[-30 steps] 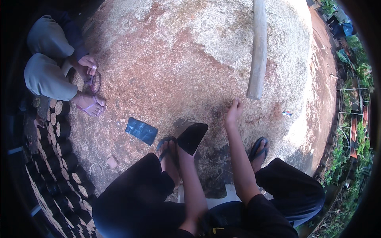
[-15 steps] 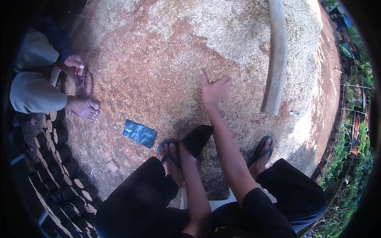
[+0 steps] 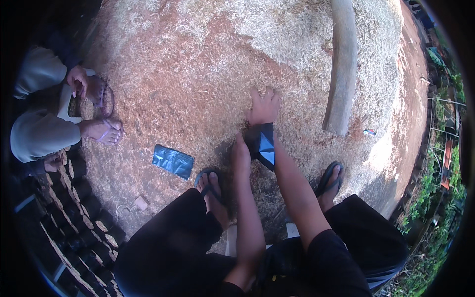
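Observation:
My left hand (image 3: 240, 152) is closed on the side of a small black plastic bag (image 3: 265, 146), whose shiny face catches the light. The bag sits against my right wrist and hides part of it. Just beyond the bag, my right hand (image 3: 263, 107) reaches down over the reddish soil mixed with pale husks (image 3: 208, 94). Its fingers are spread and hold nothing I can see. A flattened, empty black plastic bag (image 3: 173, 161) lies on the ground to the left, beside my left foot in its flip-flop (image 3: 212, 185).
A thick wooden pole (image 3: 343, 74) lies on the husks at right, with a small colourful wrapper (image 3: 369, 132) by its end. Another person's sandalled foot (image 3: 105, 131) and hand (image 3: 77, 80) are at upper left. Rows of soil-filled black bags (image 3: 84, 208) stand at lower left.
My right hand has turned and drawn back toward me, fingers now downward over the soil. My left hand has raised the black bag forward and right, up against my right wrist.

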### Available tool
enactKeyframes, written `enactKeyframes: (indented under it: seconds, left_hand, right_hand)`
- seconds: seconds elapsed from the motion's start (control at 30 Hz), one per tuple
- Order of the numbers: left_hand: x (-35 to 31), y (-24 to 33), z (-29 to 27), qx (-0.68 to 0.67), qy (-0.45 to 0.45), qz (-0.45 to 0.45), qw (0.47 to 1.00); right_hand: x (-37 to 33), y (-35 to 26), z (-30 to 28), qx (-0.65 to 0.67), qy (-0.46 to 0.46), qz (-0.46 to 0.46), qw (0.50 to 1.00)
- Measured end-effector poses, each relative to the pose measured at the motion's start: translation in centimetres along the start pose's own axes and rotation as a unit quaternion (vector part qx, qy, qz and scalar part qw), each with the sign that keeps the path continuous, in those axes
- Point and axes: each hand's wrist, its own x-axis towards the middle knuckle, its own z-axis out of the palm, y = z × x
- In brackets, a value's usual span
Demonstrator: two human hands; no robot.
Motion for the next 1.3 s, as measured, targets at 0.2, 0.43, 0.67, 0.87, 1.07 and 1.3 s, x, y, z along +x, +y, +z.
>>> enactKeyframes:
  seconds: [0.2,0.43,0.67,0.87,1.07,1.3]
  left_hand:
    - [-5.2,2.7,-4.3,0.087,0.251,0.120,0.957]
    - [-6.3,3.4,-1.6,0.193,0.220,0.143,0.946]
    - [-2.9,4.1,-2.1,0.039,0.309,0.312,0.897]
    - [-0.7,7.3,-0.8,0.171,0.139,0.233,0.947]
    - [-0.9,3.1,-2.5,0.212,0.086,0.290,0.929]
    - [-2.2,4.2,-3.6,0.097,-0.102,0.331,0.933]
  right_hand:
    - [0.7,0.7,0.1,0.005,-0.008,-0.017,1.000]
    - [0.3,2.4,0.3,0.095,0.095,0.043,0.990]
    - [-0.3,5.9,-5.2,0.585,0.059,0.378,0.715]
    - [-2.4,8.6,-9.2,0.752,0.012,0.409,0.517]
    - [-4.1,9.0,-9.5,0.786,0.018,0.402,0.469]
    - [-5.2,7.4,-11.0,0.823,0.018,0.416,0.386]
